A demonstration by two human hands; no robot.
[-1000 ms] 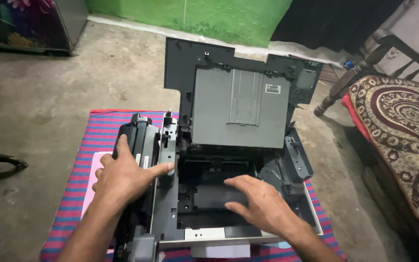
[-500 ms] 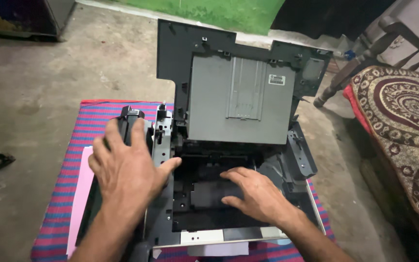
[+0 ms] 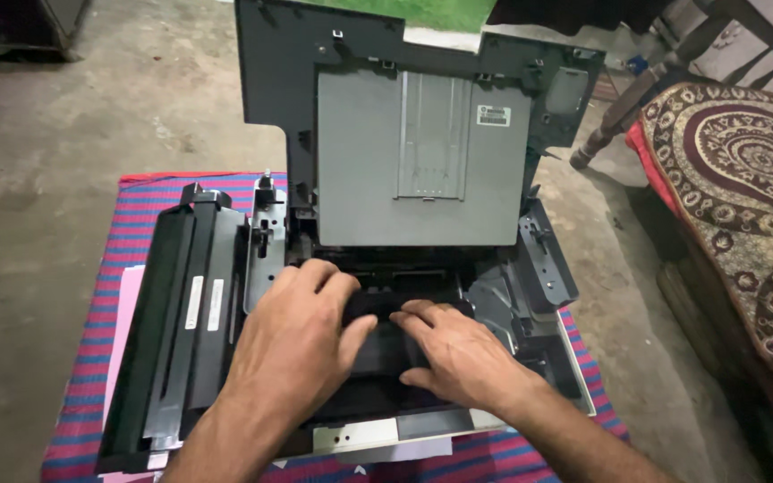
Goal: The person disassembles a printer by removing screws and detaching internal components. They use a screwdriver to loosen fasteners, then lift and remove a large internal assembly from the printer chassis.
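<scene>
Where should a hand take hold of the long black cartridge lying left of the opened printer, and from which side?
Probably at mid-length of the long black cartridge, coming from above with fingers across its narrow width. It lies flat and lengthwise on the striped cloth, with its top face exposed. Its right edge sits against the printer frame, so a side approach looks cramped. Both the left hand and right hand are inside the printer.

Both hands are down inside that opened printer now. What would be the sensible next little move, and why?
Probably a gentle, level lift. The left hand and right hand both rest on the black part in the open bay of the printer, the lid stands raised behind, and the cartridge lies out at the left.
</scene>
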